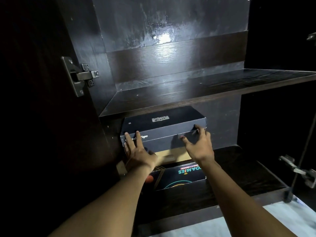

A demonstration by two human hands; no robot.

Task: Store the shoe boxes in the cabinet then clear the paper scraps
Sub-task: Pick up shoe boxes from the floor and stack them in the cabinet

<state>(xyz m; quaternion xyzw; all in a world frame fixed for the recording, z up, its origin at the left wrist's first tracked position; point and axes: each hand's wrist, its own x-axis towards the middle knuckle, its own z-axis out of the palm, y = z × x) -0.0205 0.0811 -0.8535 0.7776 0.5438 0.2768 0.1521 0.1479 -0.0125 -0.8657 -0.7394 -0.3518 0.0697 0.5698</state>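
Observation:
On the lower shelf (239, 171) of a dark wooden cabinet stands a stack of three shoe boxes. A navy shoe box (164, 119) with a white logo lies on top of a tan box (171, 155), and under that is a dark printed box (184, 175) with teal lettering. My left hand (138, 154) presses straight fingers against the left of the navy box's front face. My right hand (198, 144) has its fingers spread, with the fingertips touching the lid's front right corner. No paper scraps are in view.
The upper shelf (205, 89) holds nothing. The open left door carries a metal hinge (80, 76); another hinge (297, 170) and a thin stay rod sit at the right. The lower shelf lies bare to the right of the stack. A pale marbled surface (282, 218) lies below.

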